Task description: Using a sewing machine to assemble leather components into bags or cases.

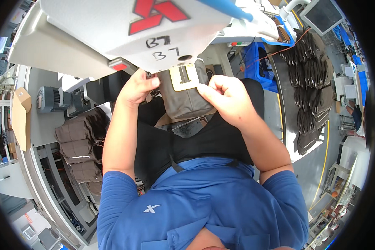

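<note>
Both forearms extended forward; left hand [138, 87] fingers curled, pinching; right hand [225, 98] fingers bent, knuckles up.

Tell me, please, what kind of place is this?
Probably a sewing factory. Both hands, left hand and right hand, hold a grey-brown piece under an industrial sewing machine, with stacked cut pieces beside.

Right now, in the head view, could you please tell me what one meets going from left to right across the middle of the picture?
Tan cardboard box → grey electric motor → stack of folded brown fabric pieces → left hand → grey-brown leather piece under the cream-coloured template → right hand → rows of dark cut pieces on the white table.
</note>
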`<state>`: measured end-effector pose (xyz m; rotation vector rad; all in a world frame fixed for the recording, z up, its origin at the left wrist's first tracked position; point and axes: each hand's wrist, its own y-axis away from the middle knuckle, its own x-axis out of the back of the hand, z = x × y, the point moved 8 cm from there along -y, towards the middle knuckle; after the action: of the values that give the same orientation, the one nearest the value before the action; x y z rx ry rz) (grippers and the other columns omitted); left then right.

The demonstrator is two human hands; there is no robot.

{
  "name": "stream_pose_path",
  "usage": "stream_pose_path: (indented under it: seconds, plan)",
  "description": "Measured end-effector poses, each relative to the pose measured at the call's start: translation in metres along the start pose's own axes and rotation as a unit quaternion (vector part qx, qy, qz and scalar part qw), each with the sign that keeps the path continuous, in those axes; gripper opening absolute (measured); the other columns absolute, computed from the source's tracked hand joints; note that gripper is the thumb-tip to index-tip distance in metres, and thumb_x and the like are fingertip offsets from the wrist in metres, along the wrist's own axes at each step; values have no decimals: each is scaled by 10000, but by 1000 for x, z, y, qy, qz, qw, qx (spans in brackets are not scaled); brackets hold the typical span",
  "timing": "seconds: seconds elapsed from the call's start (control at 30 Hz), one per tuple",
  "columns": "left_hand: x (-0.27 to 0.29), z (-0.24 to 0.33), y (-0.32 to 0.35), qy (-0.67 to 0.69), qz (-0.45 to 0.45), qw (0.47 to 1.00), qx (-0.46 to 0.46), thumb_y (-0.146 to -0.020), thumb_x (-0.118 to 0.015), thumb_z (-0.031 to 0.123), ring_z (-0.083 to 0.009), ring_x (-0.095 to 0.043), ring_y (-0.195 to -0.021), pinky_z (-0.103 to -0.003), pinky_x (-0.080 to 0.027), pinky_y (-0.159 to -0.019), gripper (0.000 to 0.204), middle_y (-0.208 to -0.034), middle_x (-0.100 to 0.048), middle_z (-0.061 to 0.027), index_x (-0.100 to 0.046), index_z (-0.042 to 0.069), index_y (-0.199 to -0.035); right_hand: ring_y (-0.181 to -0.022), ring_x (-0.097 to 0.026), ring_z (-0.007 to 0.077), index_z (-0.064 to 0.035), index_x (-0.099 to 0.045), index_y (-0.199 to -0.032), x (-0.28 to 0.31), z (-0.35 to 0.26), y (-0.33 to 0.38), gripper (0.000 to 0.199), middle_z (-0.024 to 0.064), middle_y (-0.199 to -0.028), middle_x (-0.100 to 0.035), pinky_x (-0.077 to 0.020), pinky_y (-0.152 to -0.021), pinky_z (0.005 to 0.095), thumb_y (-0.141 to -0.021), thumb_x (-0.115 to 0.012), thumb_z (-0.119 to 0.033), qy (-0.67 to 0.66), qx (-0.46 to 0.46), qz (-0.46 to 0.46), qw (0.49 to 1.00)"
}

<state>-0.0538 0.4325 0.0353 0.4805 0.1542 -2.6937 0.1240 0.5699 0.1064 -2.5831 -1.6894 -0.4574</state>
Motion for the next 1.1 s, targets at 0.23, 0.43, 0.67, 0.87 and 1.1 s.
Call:
stream_pose_path:
  seconds: [0.23,0.43,0.67,0.87,1.1]
  plan:
    - [-19,-31,-11,150,-227,957,97,-548,-993,104,-196,-547,-1298,-374,-416,-1093,1004,-1368,-629,-110,-521,-32,-1423,-595,-380,83,-5,-514,-667,-1,-7,-5,359,14,-606,-437,-345,-537,298,-949,-670,-162,-31,51,-21,998]
    - [-18,-42,-21,146,-243,959,28,-521,-1002,108,-243,-541,-1314,-390,-390,-1121,1027,-1386,-621,-125,-531,-26,-1424,-601,-457,198,15,-533,-690,3,-22,-3,314,113,-613,-489,-397,-599,372,-916,-669,-156,41,139,2,989]
    - [-4,-52,-21,129,-210,969,-2,-475,-1009,84,-244,-551,-1295,-385,-407,-1104,1051,-1363,-636,-113,-546,-14,-1414,-595,-444,184,2,-525,-648,2,-17,-7,346,81,-590,-497,-384,-595,356,-908,-688,-158,-12,95,-17,995]
    - [4,-60,-27,134,-196,971,-7,-452,-1011,69,-244,-555,-1288,-383,-417,-1094,1056,-1351,-643,-109,-559,-7,-1403,-541,-393,100,-24,-516,-608,8,-6,-7,392,17,-517,-433,-344,-534,330,-888,-742,-179,14,38,-13,999]
    - [3,-63,-31,43,-221,974,13,-464,-1026,259,-284,-523,-1340,-445,-406,-1135,1140,-1466,-546,-126,-514,22,-1455,-532,-384,85,-17,-547,-630,2,0,-3,367,11,-523,-435,-340,-522,315,-898,-736,-183,-35,43,-37,998]
